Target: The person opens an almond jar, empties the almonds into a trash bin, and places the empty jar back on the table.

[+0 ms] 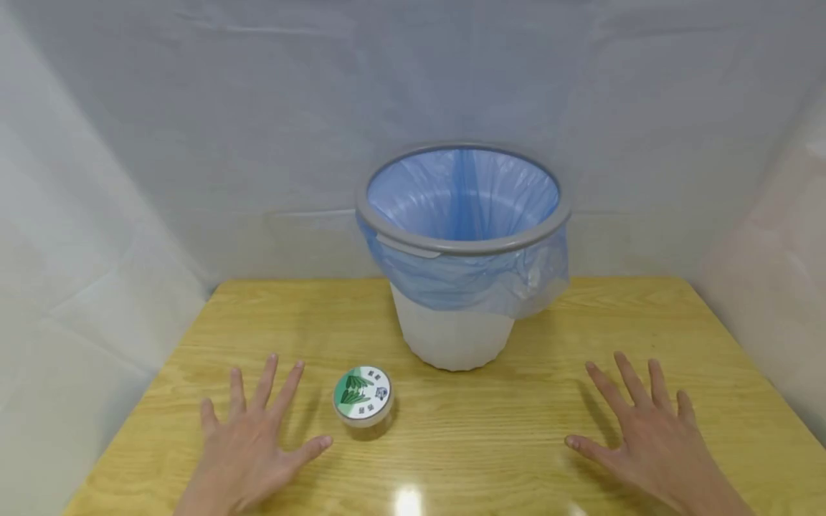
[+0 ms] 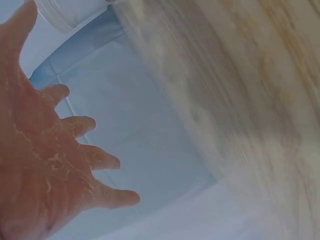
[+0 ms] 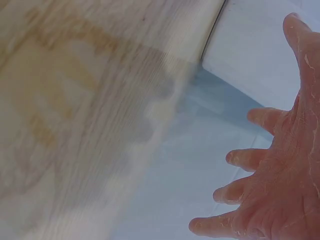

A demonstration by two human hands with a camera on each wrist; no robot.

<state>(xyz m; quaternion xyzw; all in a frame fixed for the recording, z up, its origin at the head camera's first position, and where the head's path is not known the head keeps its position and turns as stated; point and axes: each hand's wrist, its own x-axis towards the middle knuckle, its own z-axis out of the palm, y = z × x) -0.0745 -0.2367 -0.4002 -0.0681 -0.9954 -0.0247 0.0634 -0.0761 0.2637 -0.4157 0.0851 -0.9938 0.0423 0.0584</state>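
My left hand (image 1: pixel 248 444) is held palm down with its fingers spread, just left of a small round tub (image 1: pixel 363 401). The tub has a green and white lid with leaf drawings and clear sides; the thumb is near it but apart. In the left wrist view, part of a clear container (image 2: pixel 62 12) shows at the top edge beyond the thumb. On the right side, my right hand (image 1: pixel 654 441) also has its fingers spread and holds nothing. Behind the tub stands a white bin (image 1: pixel 454 337) with a grey rim and a blue bag (image 1: pixel 464 279) folded over it.
The wooden table (image 1: pixel 490 444) carries the bin near its back edge, slightly right of the middle. Pale sheeting (image 1: pixel 258 129) hangs behind the table and along both sides. A bright reflection lies on the tabletop near the front.
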